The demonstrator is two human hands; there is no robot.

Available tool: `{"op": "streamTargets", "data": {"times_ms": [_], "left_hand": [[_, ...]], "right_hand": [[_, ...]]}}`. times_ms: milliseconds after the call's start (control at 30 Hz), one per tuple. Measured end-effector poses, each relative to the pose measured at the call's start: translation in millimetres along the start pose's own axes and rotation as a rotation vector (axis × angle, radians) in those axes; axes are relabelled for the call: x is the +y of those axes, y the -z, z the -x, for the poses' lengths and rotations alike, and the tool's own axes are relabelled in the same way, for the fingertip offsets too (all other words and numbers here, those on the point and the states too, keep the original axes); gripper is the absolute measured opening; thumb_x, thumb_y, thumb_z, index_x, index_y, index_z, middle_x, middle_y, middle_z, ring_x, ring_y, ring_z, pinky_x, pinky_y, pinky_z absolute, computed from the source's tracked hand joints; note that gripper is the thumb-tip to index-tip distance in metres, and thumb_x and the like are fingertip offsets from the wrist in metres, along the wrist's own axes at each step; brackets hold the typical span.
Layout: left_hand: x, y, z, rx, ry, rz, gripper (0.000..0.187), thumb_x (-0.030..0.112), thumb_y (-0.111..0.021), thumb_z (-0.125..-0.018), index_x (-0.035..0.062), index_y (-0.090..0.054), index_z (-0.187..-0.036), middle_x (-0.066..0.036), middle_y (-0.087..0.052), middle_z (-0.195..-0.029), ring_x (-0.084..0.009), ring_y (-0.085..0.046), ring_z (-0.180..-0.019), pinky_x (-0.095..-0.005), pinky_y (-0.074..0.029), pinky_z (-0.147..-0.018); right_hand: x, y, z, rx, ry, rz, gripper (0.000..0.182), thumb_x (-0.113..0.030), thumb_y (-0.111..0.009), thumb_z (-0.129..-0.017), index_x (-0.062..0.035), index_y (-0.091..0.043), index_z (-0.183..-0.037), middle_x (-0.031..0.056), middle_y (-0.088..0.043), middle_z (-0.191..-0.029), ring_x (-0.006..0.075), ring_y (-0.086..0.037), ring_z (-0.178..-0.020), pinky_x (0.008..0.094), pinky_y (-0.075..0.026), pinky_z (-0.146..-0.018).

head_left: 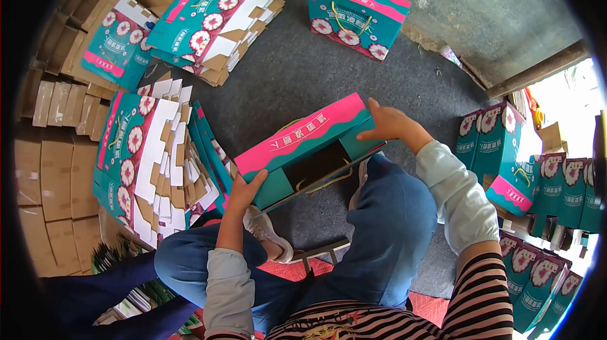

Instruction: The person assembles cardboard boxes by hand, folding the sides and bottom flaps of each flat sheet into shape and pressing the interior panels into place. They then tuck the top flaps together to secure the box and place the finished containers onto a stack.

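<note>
I hold a teal and pink gift box point(303, 144) above my knees, its open side facing me and a yellow cord handle showing inside. My left hand point(243, 191) grips the box's near left corner. My right hand point(389, 123) clasps its far right end, fingers over the pink top edge. The box is tilted, left end lower. Just left of it lies a stack of flat unfolded box blanks point(152, 163) on the floor.
A finished box point(357, 14) stands on the grey floor at the back. More flat blanks point(212, 24) lie at the back left, brown cardboard sheets point(50, 175) along the left. Several assembled boxes point(537, 194) stand stacked at the right.
</note>
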State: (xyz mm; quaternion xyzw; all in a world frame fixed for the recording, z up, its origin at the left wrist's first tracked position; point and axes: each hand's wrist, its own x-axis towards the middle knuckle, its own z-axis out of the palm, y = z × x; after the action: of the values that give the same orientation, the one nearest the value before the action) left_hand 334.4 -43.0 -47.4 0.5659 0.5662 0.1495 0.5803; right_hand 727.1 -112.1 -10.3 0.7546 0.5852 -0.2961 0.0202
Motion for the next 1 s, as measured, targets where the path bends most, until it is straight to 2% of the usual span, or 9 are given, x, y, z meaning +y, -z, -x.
{"op": "streamTargets", "data": {"times_ms": [100,200,267,367,467,567,667,767,1000], "left_hand": [[0,0,0,0.027,0.01,-0.038,0.06,0.039,-0.073,-0.081,-0.0003,-0.053,-0.122,-0.01,-0.062,-0.11,-0.0198,-0.059,-0.099,-0.0318,-0.047,-0.086],[6,1,2,0.032,0.034,-0.059,0.061,0.039,-0.073,-0.081,-0.0008,-0.052,-0.123,-0.011,-0.062,-0.111,-0.0204,-0.059,-0.1,-0.0319,-0.047,-0.087],[-1,0,0,0.041,0.009,-0.034,0.062,0.04,-0.073,-0.081,-0.0012,-0.052,-0.123,-0.012,-0.062,-0.112,-0.0207,-0.06,-0.101,-0.0322,-0.047,-0.087],[-4,-1,0,0.052,-0.093,-0.056,0.063,0.04,-0.072,-0.081,-0.002,-0.051,-0.123,-0.012,-0.062,-0.111,-0.0208,-0.06,-0.1,-0.0322,-0.047,-0.087],[1,-2,2,0.039,-0.111,-0.059,0.063,0.041,-0.072,-0.082,-0.0022,-0.051,-0.123,-0.013,-0.062,-0.111,-0.0211,-0.06,-0.1,-0.0323,-0.047,-0.086],[14,0,6,-0.018,0.043,-0.054,0.073,0.04,-0.072,-0.082,-0.0012,-0.041,-0.133,-0.014,-0.055,-0.122,-0.0232,-0.055,-0.109,-0.0339,-0.043,-0.094],[7,2,2,-0.031,0.023,-0.08,0.074,0.04,-0.072,-0.082,-0.0012,-0.039,-0.134,-0.015,-0.055,-0.122,-0.0236,-0.055,-0.11,-0.0344,-0.044,-0.094],[3,1,0,-0.027,0.014,-0.114,0.072,0.04,-0.071,-0.083,-0.0012,-0.039,-0.133,-0.015,-0.055,-0.121,-0.0233,-0.055,-0.109,-0.0339,-0.045,-0.093],[5,2,2,-0.033,0.004,-0.087,0.072,0.041,-0.071,-0.083,-0.0012,-0.041,-0.132,-0.014,-0.055,-0.12,-0.0234,-0.055,-0.109,-0.0333,-0.044,-0.093]], "right_hand": [[-21,28,6,0.111,0.2,0.262,0.041,-0.039,-0.064,-0.082,-0.0048,-0.06,-0.105,0.0164,-0.067,-0.1,0.0326,-0.065,-0.093,0.0438,-0.052,-0.076],[-65,46,11,-0.223,0.454,0.318,0.027,-0.03,-0.065,-0.076,-0.0086,-0.066,-0.093,0.0116,-0.068,-0.09,0.0311,-0.065,-0.088,0.0426,-0.051,-0.073],[-70,11,-10,-0.357,0.568,0.433,0.021,-0.028,-0.064,-0.076,-0.0122,-0.069,-0.089,0.0108,-0.068,-0.084,0.03,-0.066,-0.082,0.0406,-0.052,-0.069],[-76,-28,-32,-0.494,0.465,0.786,0.022,-0.029,-0.063,-0.076,-0.0126,-0.069,-0.09,0.0096,-0.068,-0.08,0.029,-0.067,-0.079,0.0402,-0.052,-0.066],[-72,-34,-25,-0.325,0.588,0.747,0.023,-0.031,-0.063,-0.076,-0.0117,-0.069,-0.087,0.0094,-0.068,-0.079,0.0283,-0.067,-0.078,0.0403,-0.051,-0.065],[-74,-17,-8,-0.262,0.625,0.617,0.024,-0.031,-0.063,-0.076,-0.0103,-0.068,-0.086,0.0092,-0.068,-0.078,0.0283,-0.066,-0.077,0.0407,-0.051,-0.065],[-76,-14,-2,-0.25,0.622,0.566,0.023,-0.03,-0.061,-0.078,-0.0096,-0.068,-0.085,0.0099,-0.067,-0.077,0.0291,-0.066,-0.076,0.0419,-0.051,-0.065],[-77,-2,0,-0.161,0.6,0.505,0.023,-0.03,-0.064,-0.079,-0.0097,-0.07,-0.086,0.0078,-0.069,-0.082,0.0274,-0.067,-0.083,0.0416,-0.051,-0.069],[-70,-7,1,-0.225,0.579,0.441,0.026,-0.028,-0.064,-0.081,-0.0097,-0.064,-0.099,0.0095,-0.068,-0.088,0.0283,-0.065,-0.088,0.0415,-0.05,-0.075]]}}
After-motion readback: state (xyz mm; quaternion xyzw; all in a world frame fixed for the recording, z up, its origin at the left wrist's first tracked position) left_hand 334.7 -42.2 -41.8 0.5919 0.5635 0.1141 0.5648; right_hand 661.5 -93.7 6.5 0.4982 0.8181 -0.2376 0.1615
